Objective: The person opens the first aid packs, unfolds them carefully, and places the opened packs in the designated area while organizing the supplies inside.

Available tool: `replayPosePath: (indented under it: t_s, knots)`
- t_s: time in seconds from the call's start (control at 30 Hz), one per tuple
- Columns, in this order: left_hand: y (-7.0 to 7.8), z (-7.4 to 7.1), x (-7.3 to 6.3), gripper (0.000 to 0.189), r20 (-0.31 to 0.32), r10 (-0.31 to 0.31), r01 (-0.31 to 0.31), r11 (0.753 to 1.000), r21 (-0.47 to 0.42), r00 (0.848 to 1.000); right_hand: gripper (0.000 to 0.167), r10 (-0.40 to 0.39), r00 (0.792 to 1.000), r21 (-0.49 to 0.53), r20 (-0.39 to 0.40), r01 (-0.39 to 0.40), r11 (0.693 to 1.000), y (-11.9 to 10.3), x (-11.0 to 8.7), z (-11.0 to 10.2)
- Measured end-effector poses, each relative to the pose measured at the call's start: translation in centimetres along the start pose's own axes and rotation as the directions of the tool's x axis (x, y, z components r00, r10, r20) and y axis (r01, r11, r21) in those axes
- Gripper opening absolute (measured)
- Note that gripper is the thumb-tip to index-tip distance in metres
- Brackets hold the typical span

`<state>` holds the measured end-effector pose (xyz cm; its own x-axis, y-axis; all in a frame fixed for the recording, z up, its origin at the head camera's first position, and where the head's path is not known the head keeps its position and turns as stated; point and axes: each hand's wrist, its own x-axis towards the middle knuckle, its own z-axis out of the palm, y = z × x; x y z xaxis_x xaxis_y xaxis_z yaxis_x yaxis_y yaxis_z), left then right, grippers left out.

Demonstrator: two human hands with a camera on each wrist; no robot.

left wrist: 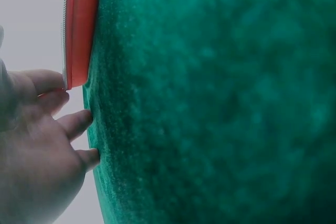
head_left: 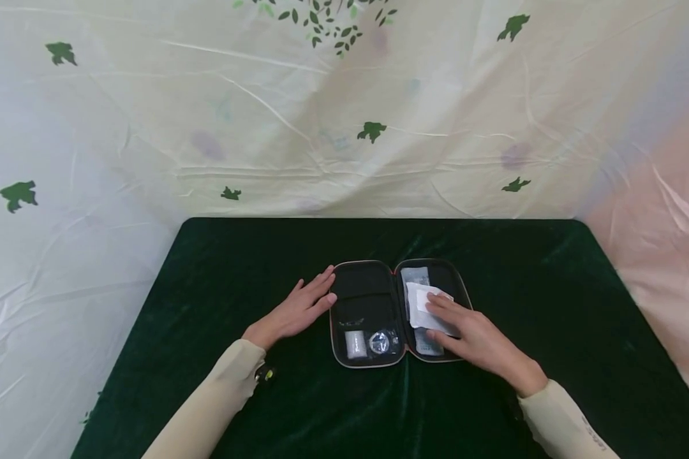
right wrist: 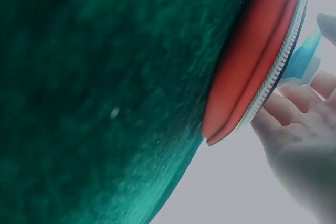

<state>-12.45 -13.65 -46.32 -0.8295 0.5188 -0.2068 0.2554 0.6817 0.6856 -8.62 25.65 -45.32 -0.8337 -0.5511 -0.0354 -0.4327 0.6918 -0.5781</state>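
Observation:
A zippered case (head_left: 363, 312), black inside and red outside, lies unfolded on the table. Its left half holds a white roll (head_left: 355, 344) and a clear-wrapped ring-shaped roll (head_left: 379, 343). In its right half, white flat packets (head_left: 419, 306) lie over bluish clear packets (head_left: 428, 342). My left hand (head_left: 296, 310) rests by the case's left edge, its fingertips touching the rim; in the left wrist view its fingers reach the red side (left wrist: 84, 30). With extended fingers, my right hand (head_left: 476, 335) lies on the white packets. The right wrist view shows it above the zipper rim (right wrist: 278, 66).
A dark green velvet cloth (head_left: 252, 255) covers the table. Behind and beside it hang pale curtains (head_left: 298, 115) with green leaf and bird prints. A dark wrist strap (head_left: 264, 373) sits at the left sleeve.

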Motion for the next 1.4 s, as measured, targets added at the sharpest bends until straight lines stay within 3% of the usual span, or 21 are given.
replayPosePath:
  t_s: [0.37,0.87,1.03,1.2,1.4]
  knots:
    - [-0.3,0.0,0.0,0.073,-0.001,-0.003,0.003,1.000,0.003,1.000,0.048,-0.060,0.998,0.050,-0.025,0.061,0.997,-1.4,0.7,0.8]
    - [-0.1,0.1,0.0,0.073,-0.015,-0.012,0.013,1.000,0.028,1.000,0.051,-0.137,0.991,0.063,-0.006,0.137,0.989,-4.0,2.3,2.0]
    - [0.6,0.4,0.1,0.075,-0.077,-0.013,0.019,0.997,0.077,0.997,0.052,-0.156,0.988,0.015,0.000,0.156,0.988,-4.4,2.6,2.2]
    - [1.7,0.6,0.6,0.070,-0.146,0.027,-0.003,0.987,0.161,0.989,0.053,-0.167,0.986,-0.014,0.017,0.167,0.986,-4.4,2.7,2.2]
    - [1.9,0.6,1.7,0.054,-0.176,0.124,-0.060,0.942,0.331,0.977,0.053,-0.175,0.984,-0.015,0.039,0.175,0.984,-4.5,2.8,2.2]
